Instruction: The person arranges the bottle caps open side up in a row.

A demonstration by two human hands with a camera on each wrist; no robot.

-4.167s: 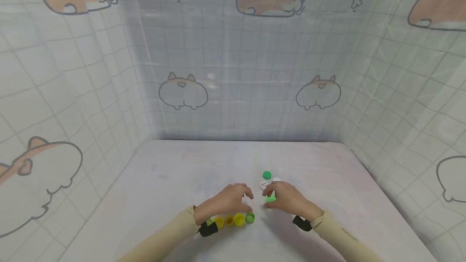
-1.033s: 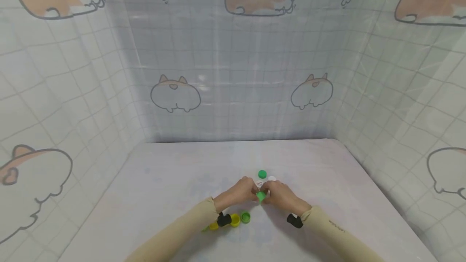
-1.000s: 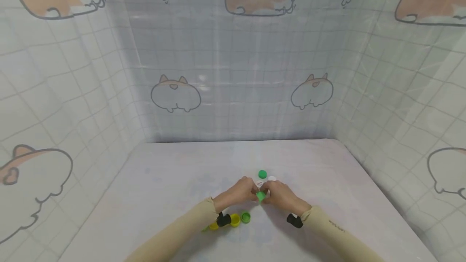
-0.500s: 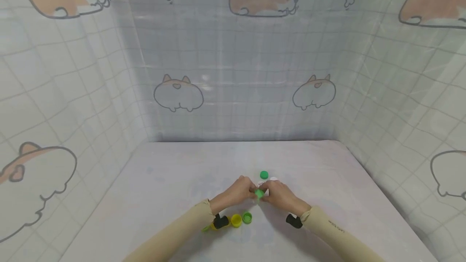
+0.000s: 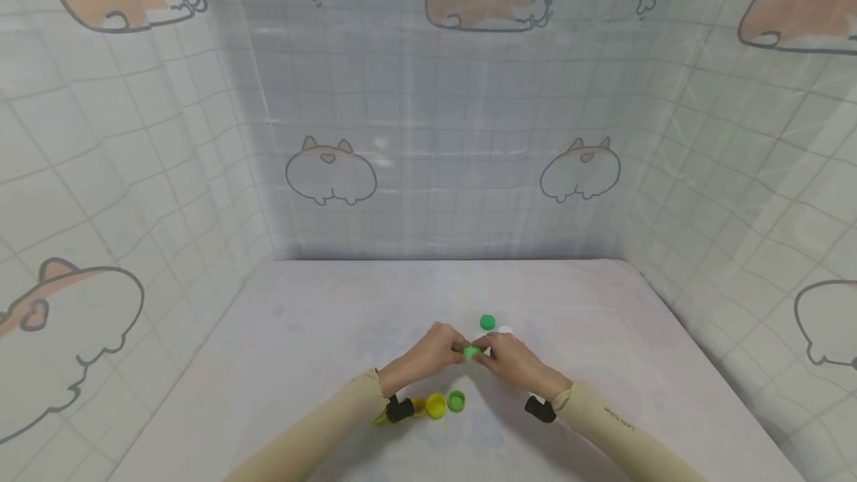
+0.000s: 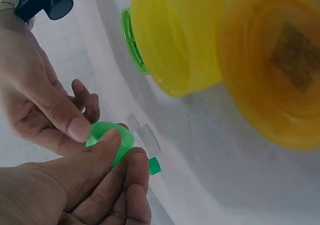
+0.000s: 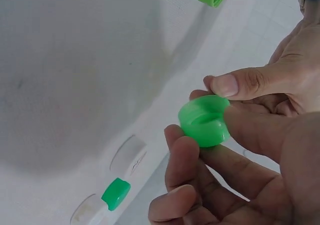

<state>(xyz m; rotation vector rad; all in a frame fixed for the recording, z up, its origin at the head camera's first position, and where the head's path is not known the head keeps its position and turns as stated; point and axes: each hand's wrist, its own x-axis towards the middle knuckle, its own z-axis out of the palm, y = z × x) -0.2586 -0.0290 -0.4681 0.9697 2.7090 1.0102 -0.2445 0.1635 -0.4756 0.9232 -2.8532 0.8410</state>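
Observation:
A bright green bottle cap (image 5: pixel 472 352) is held above the table between both hands. The left hand (image 5: pixel 431 354) pinches its left side with thumb and fingers; the right hand (image 5: pixel 518 361) pinches the right side. In the right wrist view, the cap (image 7: pixel 204 120) is tilted, its hollow partly showing. Thumbs and fingertips cover parts of its rim in the left wrist view. Nearer the person stand a green cap (image 5: pixel 457 401), a yellow cap (image 5: pixel 436 406) and a darker yellow one (image 5: pixel 419 407), in a row running under the left wrist.
Beyond the hands lie a darker green cap (image 5: pixel 487 322) and a white cap (image 5: pixel 505 330); another white cap (image 7: pixel 127 154) shows in the right wrist view. A light green cap (image 5: pixel 379 419) ends the row at left. Patterned curtains surround the white table (image 5: pixel 321 303) on three sides.
Some four seconds ago the hands were apart, the bright green cap below the right one. They have since come together and gripped it. Over the last second it has moved slightly left and turned.

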